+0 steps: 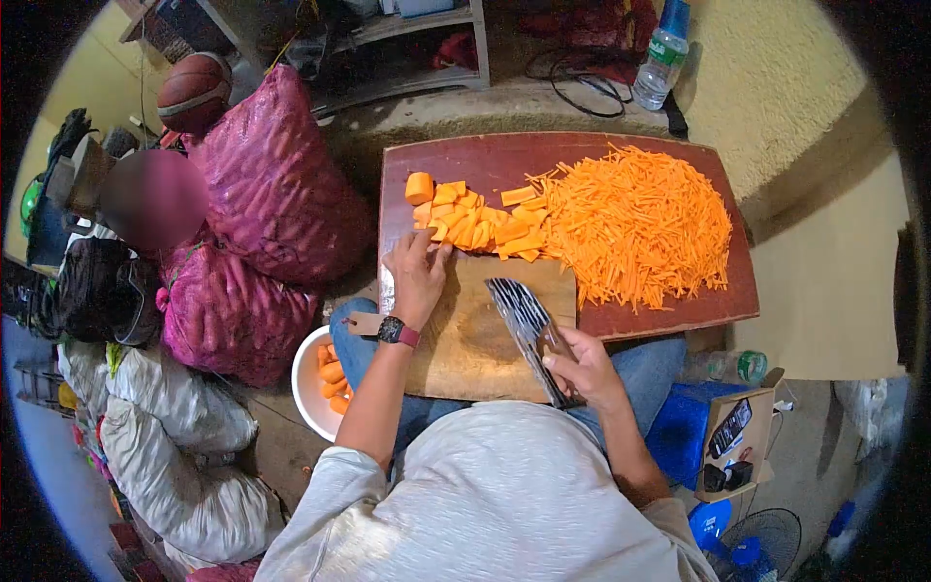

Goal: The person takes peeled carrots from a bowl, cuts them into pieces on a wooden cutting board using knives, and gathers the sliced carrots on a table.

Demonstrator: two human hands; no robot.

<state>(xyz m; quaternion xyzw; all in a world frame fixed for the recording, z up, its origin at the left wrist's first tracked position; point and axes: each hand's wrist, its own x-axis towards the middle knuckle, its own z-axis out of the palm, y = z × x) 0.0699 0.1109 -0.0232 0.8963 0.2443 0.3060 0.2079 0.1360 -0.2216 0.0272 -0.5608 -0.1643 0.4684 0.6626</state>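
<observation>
Many flat carrot slices (pixel 470 221) lie in an overlapping band along the far side of the wooden cutting board (pixel 456 335), with a thick carrot chunk (pixel 419 188) at the band's left end. The left hand (pixel 419 267) reaches over the board to them, its fingertips at the near edge of the slices; its grip is open, the fingers bent and loosely parted. The right hand (pixel 579 367) has its grip closed on a broad knife (pixel 524 315), whose blade slants across the right part of the board, well apart from the slices; whether the blade touches the wood cannot be told.

Against the right end of the band spreads a large heap of carrot shreds (pixel 640 228), covering much of the right half of the dark red table (pixel 465 155). The board reaches from the table's near side over the person's lap. A watch (pixel 391 330) circles the left wrist.

Beside the left knee, a white basin (pixel 301 388) holds whole carrots (pixel 333 373). Farther left stand two filled pink mesh sacks (pixel 276 175), a basketball (pixel 194 92) on the upper one. Beyond the table's far right corner stands a clear bottle (pixel 662 63); an open cardboard box (pixel 763 427) is at the near right.
</observation>
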